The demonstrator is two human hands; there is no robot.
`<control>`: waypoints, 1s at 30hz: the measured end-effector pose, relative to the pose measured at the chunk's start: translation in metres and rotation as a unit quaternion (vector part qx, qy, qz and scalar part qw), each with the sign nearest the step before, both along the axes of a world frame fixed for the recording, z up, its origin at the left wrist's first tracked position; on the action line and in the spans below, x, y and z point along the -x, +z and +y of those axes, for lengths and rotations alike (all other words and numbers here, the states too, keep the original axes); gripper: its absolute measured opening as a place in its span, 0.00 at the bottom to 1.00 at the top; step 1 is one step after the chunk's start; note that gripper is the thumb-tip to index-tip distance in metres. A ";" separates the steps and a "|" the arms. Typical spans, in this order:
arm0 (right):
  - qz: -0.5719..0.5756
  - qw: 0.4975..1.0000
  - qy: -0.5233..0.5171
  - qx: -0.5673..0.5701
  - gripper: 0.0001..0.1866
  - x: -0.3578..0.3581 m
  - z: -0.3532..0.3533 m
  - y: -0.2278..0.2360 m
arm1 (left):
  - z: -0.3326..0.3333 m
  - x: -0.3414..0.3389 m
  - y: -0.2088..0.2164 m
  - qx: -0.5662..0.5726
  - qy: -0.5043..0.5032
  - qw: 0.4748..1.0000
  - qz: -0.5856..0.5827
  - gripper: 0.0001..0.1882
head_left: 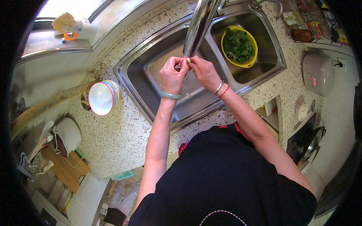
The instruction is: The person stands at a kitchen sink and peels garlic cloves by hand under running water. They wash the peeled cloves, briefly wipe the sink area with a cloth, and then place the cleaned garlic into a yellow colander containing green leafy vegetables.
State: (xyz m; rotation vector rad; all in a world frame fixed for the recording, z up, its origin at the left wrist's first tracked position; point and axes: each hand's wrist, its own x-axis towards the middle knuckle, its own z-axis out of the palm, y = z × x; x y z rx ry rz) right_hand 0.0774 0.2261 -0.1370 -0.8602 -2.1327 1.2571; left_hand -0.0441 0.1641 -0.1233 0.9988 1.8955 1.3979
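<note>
Over the larger left basin of a steel sink (137, 79), both my hands meet at the fingertips below a chrome faucet (200, 28). A small pale piece (188, 60), perhaps a garlic clove, is pinched between them; its kind is too small to be sure of. My left hand (173, 77) is closed, thumb and forefinger pressed together at the piece. My right hand (205, 73) pinches at it from the other side. Small whitish bits (187, 94) lie on the basin floor beneath.
The right basin holds a yellow colander (253, 62) of green leaves (238, 46). Stacked bowls (102, 98) stand on the speckled counter (113, 139) left of the sink. Further right are a rice cooker (317, 73), jars (301, 35) and a pan (315, 143). A cutting board (62, 165) leans at lower left.
</note>
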 end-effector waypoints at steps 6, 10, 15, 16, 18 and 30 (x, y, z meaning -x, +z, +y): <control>-0.021 0.996 -0.002 0.090 0.13 -0.001 0.004 -0.005 | 0.000 -0.005 0.005 -0.021 0.010 0.998 -0.061 0.02; 0.006 1.000 0.009 0.029 0.11 0.003 0.006 -0.002 | 0.002 0.001 0.015 -0.014 -0.014 1.000 0.016 0.03; 0.003 1.000 0.014 0.011 0.09 0.003 0.008 0.010 | 0.003 0.006 0.008 -0.003 -0.032 0.997 0.074 0.04; 0.005 1.000 0.013 0.008 0.09 0.002 0.008 0.009 | 0.003 0.006 0.010 -0.002 -0.035 0.996 0.078 0.05; 0.011 1.000 0.009 0.001 0.10 0.002 0.008 0.006 | 0.004 0.006 0.013 0.000 -0.038 0.996 0.078 0.05; 0.029 0.999 -0.013 -0.002 0.06 0.001 0.006 0.011 | 0.008 -0.001 0.010 0.020 -0.012 0.997 0.069 0.05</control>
